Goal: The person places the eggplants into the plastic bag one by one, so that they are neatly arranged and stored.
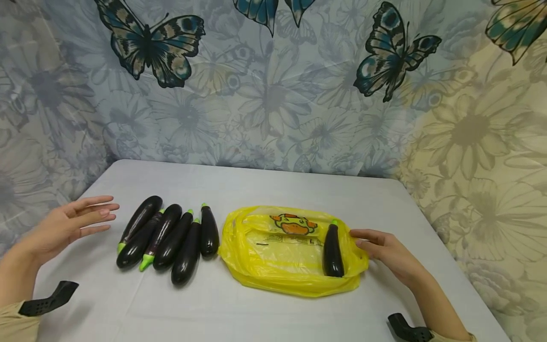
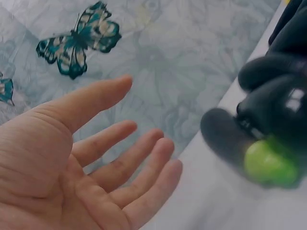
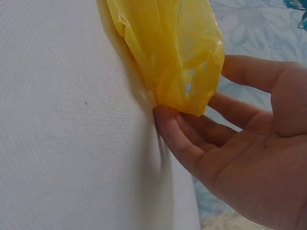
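A broad table covered in white, finely woven cloth (image 1: 273, 316) fills the lower half of the head view, its rounded far corners at centre left and centre right. A faint crease runs across the cloth at lower left.

Left of centre lie six glossy, dark purple, elongated eggplants (image 1: 186, 254), side by side in a close, slanting row. Four have their bright green caps toward the top of the frame; the leftmost and the third from the left have theirs toward the bottom. Just beside the rightmost one, spread across the centre, lies a crinkled, yellow, translucent plastic bag (image 1: 282, 259) with a printed cartoon face.
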`<state>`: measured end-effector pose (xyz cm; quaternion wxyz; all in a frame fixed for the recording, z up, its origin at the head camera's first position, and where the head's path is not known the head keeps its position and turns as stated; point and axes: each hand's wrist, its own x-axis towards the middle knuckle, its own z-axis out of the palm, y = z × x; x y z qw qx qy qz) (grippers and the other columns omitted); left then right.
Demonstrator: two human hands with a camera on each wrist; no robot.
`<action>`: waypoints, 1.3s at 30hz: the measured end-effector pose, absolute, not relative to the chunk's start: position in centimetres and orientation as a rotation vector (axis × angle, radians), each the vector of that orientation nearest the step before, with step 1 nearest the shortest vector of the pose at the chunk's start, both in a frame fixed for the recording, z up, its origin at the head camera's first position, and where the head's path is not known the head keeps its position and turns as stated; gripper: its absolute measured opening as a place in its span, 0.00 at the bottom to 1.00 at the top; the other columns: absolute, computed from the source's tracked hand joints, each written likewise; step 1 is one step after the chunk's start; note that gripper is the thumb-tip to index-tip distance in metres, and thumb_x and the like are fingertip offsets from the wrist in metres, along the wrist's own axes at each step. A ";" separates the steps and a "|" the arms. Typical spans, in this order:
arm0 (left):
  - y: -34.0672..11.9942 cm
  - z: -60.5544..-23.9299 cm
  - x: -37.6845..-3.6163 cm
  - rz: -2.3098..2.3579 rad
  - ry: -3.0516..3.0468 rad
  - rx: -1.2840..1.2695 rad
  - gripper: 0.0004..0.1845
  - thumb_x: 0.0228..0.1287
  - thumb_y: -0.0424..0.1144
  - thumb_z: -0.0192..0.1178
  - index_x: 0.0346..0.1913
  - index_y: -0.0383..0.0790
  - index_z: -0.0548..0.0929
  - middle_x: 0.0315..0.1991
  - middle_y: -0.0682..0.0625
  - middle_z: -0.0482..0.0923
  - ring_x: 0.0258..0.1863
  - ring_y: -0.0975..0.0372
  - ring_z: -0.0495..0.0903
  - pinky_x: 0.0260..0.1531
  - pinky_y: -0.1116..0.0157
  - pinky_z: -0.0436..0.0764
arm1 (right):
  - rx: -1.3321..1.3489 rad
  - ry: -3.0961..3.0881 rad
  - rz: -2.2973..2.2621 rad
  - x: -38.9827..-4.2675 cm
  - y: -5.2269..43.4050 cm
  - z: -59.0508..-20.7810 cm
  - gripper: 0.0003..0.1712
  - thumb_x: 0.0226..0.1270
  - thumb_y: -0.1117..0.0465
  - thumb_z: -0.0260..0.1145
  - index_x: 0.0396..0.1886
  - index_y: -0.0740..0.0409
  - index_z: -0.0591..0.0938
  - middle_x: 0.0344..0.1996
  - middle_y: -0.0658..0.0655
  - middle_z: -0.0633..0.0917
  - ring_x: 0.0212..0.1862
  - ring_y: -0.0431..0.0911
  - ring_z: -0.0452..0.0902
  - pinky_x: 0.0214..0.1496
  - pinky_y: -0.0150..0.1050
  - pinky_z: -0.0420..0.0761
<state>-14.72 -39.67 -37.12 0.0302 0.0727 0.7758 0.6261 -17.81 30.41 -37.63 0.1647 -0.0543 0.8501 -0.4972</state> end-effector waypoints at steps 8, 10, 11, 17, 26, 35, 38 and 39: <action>-41.2 -36.9 -16.3 1.735 2.350 0.325 0.27 0.77 0.29 0.48 0.75 0.39 0.59 0.61 0.58 0.75 0.56 0.62 0.78 0.48 0.59 0.81 | -0.185 2.421 -1.429 -17.8 30.3 -37.6 0.30 0.75 0.49 0.60 0.68 0.63 0.73 0.67 0.63 0.71 0.68 0.58 0.63 0.61 0.52 0.72; -41.0 -36.8 -16.8 1.715 2.354 0.317 0.26 0.78 0.31 0.48 0.74 0.41 0.60 0.61 0.59 0.75 0.55 0.63 0.79 0.48 0.59 0.82 | -0.189 2.430 -1.427 -17.8 30.4 -37.6 0.30 0.75 0.50 0.60 0.68 0.63 0.73 0.67 0.63 0.71 0.67 0.58 0.64 0.60 0.52 0.72; -41.0 -36.7 -17.1 1.725 2.345 0.326 0.25 0.78 0.31 0.48 0.74 0.42 0.62 0.60 0.59 0.75 0.55 0.63 0.79 0.48 0.59 0.82 | -0.191 2.432 -1.424 -17.8 30.5 -37.6 0.29 0.75 0.50 0.60 0.68 0.63 0.73 0.67 0.63 0.71 0.67 0.58 0.64 0.60 0.52 0.72; -40.8 -36.6 -17.3 1.769 2.362 0.222 0.17 0.78 0.33 0.49 0.63 0.52 0.73 0.54 0.62 0.79 0.51 0.63 0.81 0.46 0.62 0.82 | -0.194 2.421 -1.430 -17.9 30.6 -37.5 0.29 0.75 0.50 0.60 0.67 0.63 0.73 0.66 0.63 0.72 0.66 0.57 0.65 0.60 0.50 0.72; -40.6 -37.1 -17.6 1.951 2.120 0.134 0.18 0.77 0.31 0.49 0.56 0.57 0.80 0.51 0.56 0.83 0.48 0.58 0.83 0.45 0.57 0.83 | -0.173 2.418 -1.435 -17.6 30.6 -37.5 0.29 0.75 0.51 0.60 0.67 0.64 0.73 0.66 0.63 0.72 0.66 0.57 0.66 0.60 0.49 0.72; -40.5 -37.4 -18.2 1.868 2.179 0.165 0.17 0.77 0.31 0.49 0.58 0.56 0.78 0.53 0.56 0.81 0.50 0.58 0.83 0.47 0.58 0.82 | -0.169 2.411 -1.452 -17.5 30.6 -37.6 0.28 0.75 0.51 0.60 0.66 0.63 0.74 0.66 0.63 0.72 0.66 0.56 0.66 0.60 0.48 0.73; -40.3 -37.7 -18.2 1.885 2.146 0.171 0.18 0.77 0.30 0.49 0.57 0.55 0.79 0.53 0.56 0.81 0.50 0.57 0.82 0.47 0.57 0.82 | -0.181 2.405 -1.449 -17.5 30.7 -37.6 0.29 0.75 0.51 0.60 0.67 0.64 0.73 0.66 0.63 0.72 0.66 0.57 0.66 0.60 0.49 0.72; -40.2 -37.9 -18.2 1.892 2.130 0.174 0.18 0.77 0.30 0.49 0.57 0.55 0.79 0.53 0.55 0.81 0.50 0.57 0.82 0.47 0.56 0.82 | -0.188 2.405 -1.445 -17.4 30.8 -37.6 0.29 0.75 0.51 0.59 0.67 0.65 0.73 0.66 0.64 0.72 0.66 0.57 0.66 0.60 0.50 0.72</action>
